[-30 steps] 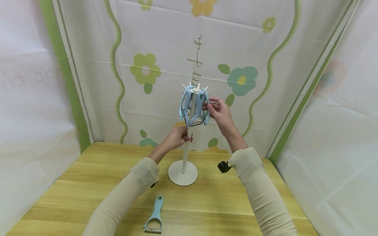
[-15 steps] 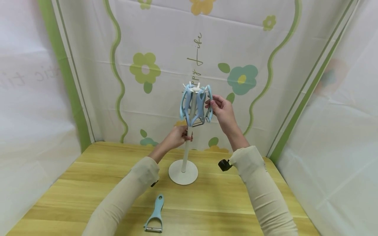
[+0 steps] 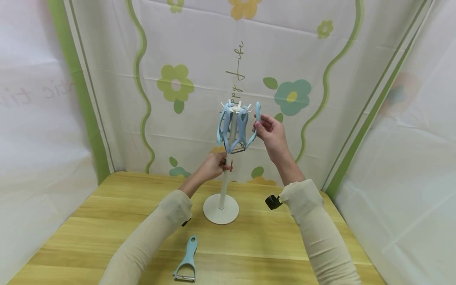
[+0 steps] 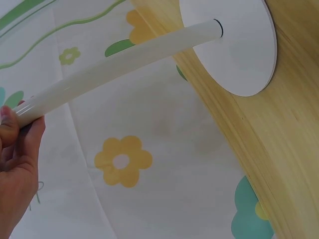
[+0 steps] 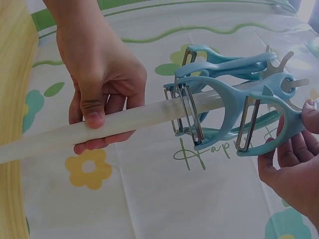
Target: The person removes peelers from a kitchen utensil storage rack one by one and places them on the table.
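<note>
My left hand (image 3: pixel 213 165) grips the white pole (image 4: pixel 99 79) of an upright stand, just below its ring of hooks (image 3: pixel 236 108). Several blue peelers (image 3: pixel 242 126) hang from those hooks around the pole, blades downward. My right hand (image 3: pixel 271 132) pinches the handle of one light-blue peeler (image 5: pixel 285 130) on the stand's right side. That peeler's top end is just outside the hook tips, and its blade end slants in toward the hanging ones. Both hands show in the right wrist view, the left one (image 5: pixel 107 89) with its thumb over the pole.
The stand's round white base (image 3: pixel 221 215) rests on the wooden table (image 3: pixel 270 241). Another blue peeler (image 3: pixel 190 248) lies on the table in front of the base. A white flower-printed cloth (image 3: pixel 199 51) hangs behind, with pale sheets at both sides.
My right hand has drawn the peeler outward to the right, away from the others, and its top end now stands outside the hooks. My left hand has kept its place on the pole.
</note>
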